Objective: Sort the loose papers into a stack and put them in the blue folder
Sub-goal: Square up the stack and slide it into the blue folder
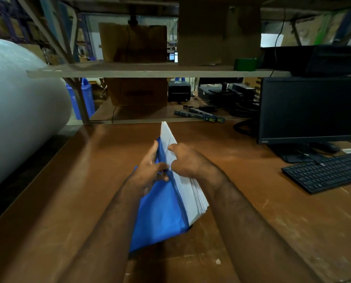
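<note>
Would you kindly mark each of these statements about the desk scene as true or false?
1. The left hand grips the blue plastic folder. True.
2. The stack of white papers lies flat on the brown wooden table. False: it is held tilted up, beside the folder.
3. The black keyboard sits to the right of the hands. True.
4. The black monitor shows a bright window. False: its screen is dark.
5. The right hand rests on the papers. True.

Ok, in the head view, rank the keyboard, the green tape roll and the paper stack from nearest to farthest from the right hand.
1. Paper stack: touching the right hand, against the blue folder.
2. Keyboard: on the table, off to the right.
3. Green tape roll: up on the shelf at the back right.
</note>
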